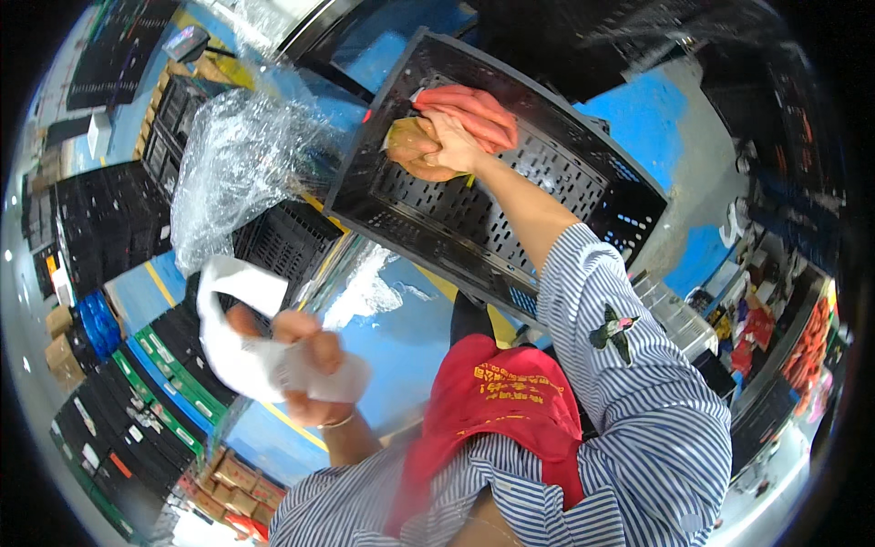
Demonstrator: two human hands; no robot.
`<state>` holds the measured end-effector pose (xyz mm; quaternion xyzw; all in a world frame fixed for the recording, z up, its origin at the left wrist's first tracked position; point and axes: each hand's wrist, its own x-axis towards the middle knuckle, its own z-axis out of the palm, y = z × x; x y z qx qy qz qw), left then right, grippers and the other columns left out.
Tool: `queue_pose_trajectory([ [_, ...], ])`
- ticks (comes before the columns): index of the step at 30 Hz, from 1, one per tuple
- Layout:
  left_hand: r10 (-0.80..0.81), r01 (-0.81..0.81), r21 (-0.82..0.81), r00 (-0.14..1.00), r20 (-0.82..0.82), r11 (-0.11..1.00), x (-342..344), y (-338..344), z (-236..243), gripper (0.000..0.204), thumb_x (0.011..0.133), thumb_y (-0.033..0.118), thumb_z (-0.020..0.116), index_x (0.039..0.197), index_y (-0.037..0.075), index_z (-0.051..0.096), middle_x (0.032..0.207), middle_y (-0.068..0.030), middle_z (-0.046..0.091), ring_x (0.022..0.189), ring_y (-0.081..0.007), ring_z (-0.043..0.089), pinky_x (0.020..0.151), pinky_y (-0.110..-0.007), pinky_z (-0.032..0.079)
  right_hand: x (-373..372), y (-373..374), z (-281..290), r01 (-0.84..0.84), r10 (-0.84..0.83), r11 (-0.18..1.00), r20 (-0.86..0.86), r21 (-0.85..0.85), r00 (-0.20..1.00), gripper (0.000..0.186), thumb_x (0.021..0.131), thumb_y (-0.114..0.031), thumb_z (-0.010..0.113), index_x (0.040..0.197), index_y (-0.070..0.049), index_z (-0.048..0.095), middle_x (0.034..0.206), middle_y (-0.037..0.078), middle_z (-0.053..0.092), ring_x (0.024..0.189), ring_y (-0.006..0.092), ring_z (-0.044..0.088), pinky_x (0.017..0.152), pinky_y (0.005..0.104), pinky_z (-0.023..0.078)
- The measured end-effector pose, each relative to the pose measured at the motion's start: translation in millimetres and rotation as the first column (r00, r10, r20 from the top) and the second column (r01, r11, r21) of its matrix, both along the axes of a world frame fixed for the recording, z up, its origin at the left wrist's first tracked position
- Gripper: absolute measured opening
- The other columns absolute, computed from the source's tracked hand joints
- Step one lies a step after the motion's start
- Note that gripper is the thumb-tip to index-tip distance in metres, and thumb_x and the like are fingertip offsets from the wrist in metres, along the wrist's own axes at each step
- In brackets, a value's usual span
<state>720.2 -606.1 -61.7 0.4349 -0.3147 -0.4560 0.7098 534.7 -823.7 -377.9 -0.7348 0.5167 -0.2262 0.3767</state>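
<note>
My right hand (453, 141) reaches into a black perforated plastic crate (510, 219) and grips a brownish packaged item (410, 150) lying against several long orange-red sausage-like packs (474, 109). My left hand (305, 365) is closed on a crumpled white sheet of plastic or paper (241, 351), held low at the left. A clear crinkled plastic bag (232, 169) hangs above that hand. I wear a blue-striped shirt and a red apron.
Stacks of black crates (105, 228) stand at the left, with green-edged folded crates (159, 374) below them. Cardboard boxes (232, 483) lie at the lower left. The floor is blue with yellow lines (159, 283). Shelves of red goods (802, 346) are at the right.
</note>
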Motion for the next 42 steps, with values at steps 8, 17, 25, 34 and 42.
queue_pose_trajectory([
  [8,-0.585,0.646,0.026,0.706,-0.399,0.763,-138,8,-11,0.077,0.093,0.031,0.063,0.152,0.007,0.020,0.112,-0.0146,0.054,0.066,-0.0105,0.039,0.057,-0.024,0.036,-88,220,112,0.489,-0.460,0.848,0.175,-0.206,0.871,0.052,0.060,-0.010,0.071,0.110,-0.004,0.058,0.104,0.018,0.055,0.100,0.0389,0.056,0.085,0.0495,0.047],
  [17,-0.924,0.996,-0.015,0.074,-0.375,0.086,-335,133,14,0.065,0.094,0.028,0.060,0.141,-0.008,0.032,0.111,-0.0196,0.057,0.066,-0.0102,0.043,0.056,-0.022,0.037,-220,647,249,0.988,-0.990,-0.131,0.037,0.083,-0.134,0.012,0.088,-0.008,0.061,0.096,-0.001,0.065,0.089,0.016,0.065,0.080,0.0299,0.065,0.070,0.0378,0.051],
  [25,-0.908,0.825,0.381,-0.393,-0.143,-0.417,-506,318,-5,0.046,0.094,0.022,0.063,0.130,-0.003,0.051,0.111,-0.0115,0.066,0.065,-0.0042,0.044,0.054,-0.017,0.035,-301,839,206,0.287,-0.029,-0.558,0.328,0.778,-0.944,0.057,0.092,-0.037,0.067,0.132,-0.002,0.045,0.127,0.018,0.052,0.111,0.0253,0.055,0.097,0.0388,0.047],
  [34,-0.346,0.783,0.479,-0.611,0.712,-0.396,-684,461,-121,0.051,0.093,0.045,0.059,0.117,0.000,0.065,0.103,-0.0154,0.070,0.094,-0.0256,0.066,0.083,-0.035,0.049,-384,848,179,0.512,0.326,0.009,0.481,0.859,-0.814,0.067,0.089,-0.034,0.072,0.143,-0.011,0.039,0.142,0.008,0.047,0.130,0.0268,0.047,0.108,0.0461,0.042],
  [42,-0.040,0.416,0.790,-0.893,0.448,-0.451,-685,476,-126,0.066,0.086,0.049,0.068,0.118,-0.008,0.055,0.107,-0.0169,0.063,0.096,-0.0222,0.059,0.086,-0.034,0.048,-376,846,150,0.581,0.393,0.000,0.535,0.814,-0.748,0.068,0.090,-0.032,0.070,0.146,-0.015,0.036,0.144,0.006,0.045,0.132,0.0253,0.044,0.110,0.0454,0.038],
])
